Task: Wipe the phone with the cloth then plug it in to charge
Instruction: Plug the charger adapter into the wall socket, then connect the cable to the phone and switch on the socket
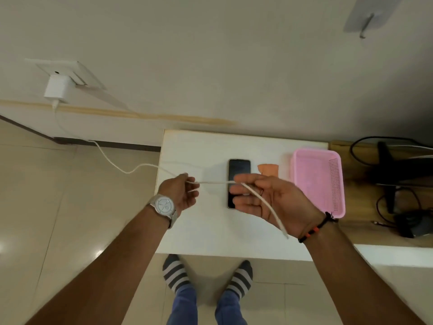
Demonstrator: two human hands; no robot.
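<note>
At ten o'clock a white charger (57, 88) sits in the wall socket (70, 73), and its cable (112, 160) trails across the floor toward the tabletop (199, 231). The left hand (180, 193), left of centre, pinches the cable between fingertips. The cable runs on to the right hand (269, 202), fingers loosely curled around it, the free plug end hanging toward five o'clock. Beneath that hand the phone (239, 170) lies flat, screen up. Just beside it at three o'clock sits the orange cloth (268, 169), then a pink basket (316, 179). The cloth set aside suggests wiping is finished; inserting the plug remains.
</note>
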